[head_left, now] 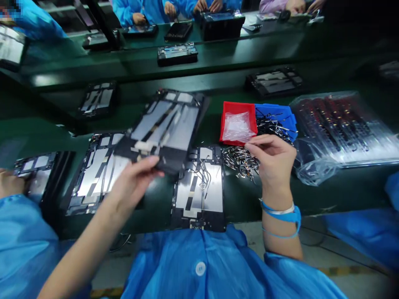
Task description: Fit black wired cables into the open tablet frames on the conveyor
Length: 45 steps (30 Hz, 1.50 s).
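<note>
My left hand (137,176) grips the lower edge of an opened tablet (168,124), tilted and raised off the bench, its silver batteries and ribbon cables facing up. Beneath and to the right of it lies another opened tablet (215,178), with several short loose cables (202,172) on its upper part. My right hand (277,162) is closed in a pinch by the front corner of a red bin (222,120); whatever is between the fingertips is too small to make out. Clear plastic pieces (237,126) fill that bin. Close to my fingers lies a pile of small cables (241,162).
A blue bin (291,120) of black cables adjoins the red one. Right of it sits a plastic-wrapped tray (343,124) of parts. More opened tablets (96,170) lie leftward and on the belt (212,85) behind. A co-worker's hand (11,182) is at far left; others work opposite.
</note>
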Each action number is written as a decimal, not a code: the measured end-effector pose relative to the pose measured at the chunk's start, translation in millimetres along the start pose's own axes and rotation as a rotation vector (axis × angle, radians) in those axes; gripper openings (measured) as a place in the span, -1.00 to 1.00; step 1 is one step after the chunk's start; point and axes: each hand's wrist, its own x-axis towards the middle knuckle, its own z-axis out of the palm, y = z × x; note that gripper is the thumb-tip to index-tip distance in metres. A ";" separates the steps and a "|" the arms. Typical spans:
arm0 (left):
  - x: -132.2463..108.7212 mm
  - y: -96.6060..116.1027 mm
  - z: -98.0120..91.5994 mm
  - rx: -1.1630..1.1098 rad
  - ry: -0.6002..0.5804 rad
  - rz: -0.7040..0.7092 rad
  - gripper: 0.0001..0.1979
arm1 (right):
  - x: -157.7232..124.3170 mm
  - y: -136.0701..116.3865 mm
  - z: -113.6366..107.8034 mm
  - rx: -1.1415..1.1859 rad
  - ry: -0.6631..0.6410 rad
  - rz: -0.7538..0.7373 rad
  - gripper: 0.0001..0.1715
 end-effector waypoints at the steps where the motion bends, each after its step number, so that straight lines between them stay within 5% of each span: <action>1: -23.8 -12.4 -5.5 -0.065 -0.031 -0.094 -0.82 | -1.8 -1.8 -0.3 0.056 0.038 0.014 -0.82; 6: -106.7 -72.4 -6.9 -0.249 -0.121 -0.307 -0.72 | -21.0 -15.7 1.6 0.106 0.024 0.141 -0.81; 12: -119.3 -110.5 4.5 -0.327 -0.144 -0.446 -0.61 | -39.0 -31.3 11.6 -0.002 -0.146 0.210 -0.86; 19: -110.3 -124.5 -18.5 -0.263 -0.919 -0.729 -0.53 | -53.8 -30.8 38.8 -0.094 -0.401 0.414 -0.78; 23: -99.8 -100.2 -34.0 -0.113 -1.161 -0.434 -0.74 | -62.6 -25.6 62.1 -0.107 -0.496 0.510 -0.75; 25: -90.7 -85.6 -41.3 0.030 -1.091 -0.110 -0.83 | -66.9 -22.7 73.3 -0.122 -0.539 0.537 -0.78; 29: -65.1 -78.7 -51.8 0.546 -0.506 0.636 -0.80 | -76.5 -17.4 89.5 -0.206 -0.584 0.549 -0.85; 31: -52.4 -85.8 -53.9 0.809 -0.321 0.843 -0.77 | -81.6 -16.2 93.5 -0.257 -0.589 0.537 -0.88; 37: -37.4 -104.8 -53.2 1.064 -0.356 0.970 -0.64 | -92.2 -20.3 95.0 -0.365 -0.581 0.468 -0.97; 45: -37.4 -107.9 -53.6 1.101 -0.360 0.963 -0.62 | -91.5 -24.9 94.4 -0.455 -0.615 0.451 -0.97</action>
